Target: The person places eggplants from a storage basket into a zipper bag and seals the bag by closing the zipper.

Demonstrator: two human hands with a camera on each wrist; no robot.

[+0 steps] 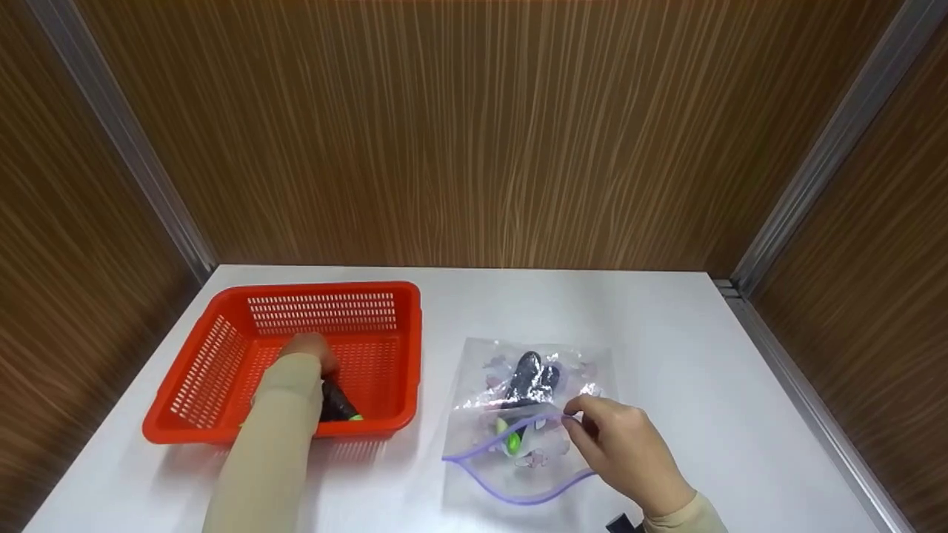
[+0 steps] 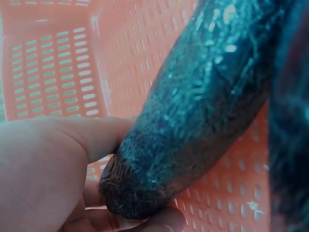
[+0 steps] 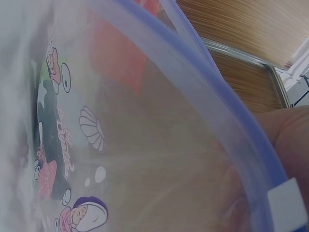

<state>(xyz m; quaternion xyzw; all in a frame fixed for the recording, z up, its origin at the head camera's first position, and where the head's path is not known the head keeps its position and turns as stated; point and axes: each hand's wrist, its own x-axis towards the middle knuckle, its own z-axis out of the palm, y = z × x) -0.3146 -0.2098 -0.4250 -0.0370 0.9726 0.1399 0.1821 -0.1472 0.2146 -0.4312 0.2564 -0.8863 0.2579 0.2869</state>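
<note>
Inside the red basket (image 1: 370, 361), my left hand (image 1: 309, 350) grips the rounded end of a glossy dark eggplant (image 2: 188, 125), thumb on one side and fingers beneath. A second dark eggplant (image 2: 293, 130) runs along the right edge of the left wrist view. In the head view my forearm hides part of the basket, and one dark eggplant (image 1: 338, 403) with a green end shows beside the sleeve. My right hand (image 1: 629, 448) pinches the purple zip edge of a clear zip bag (image 1: 474, 392), holding its mouth apart. Dark eggplants (image 1: 526, 375) with green ends lie in the bag.
The basket stands at the left of the white table (image 1: 666, 318), its slotted walls rising around my left hand. Wood-grain panels (image 1: 474, 133) close off the back and both sides. A white slider (image 3: 288, 205) sits on the zip near my right hand.
</note>
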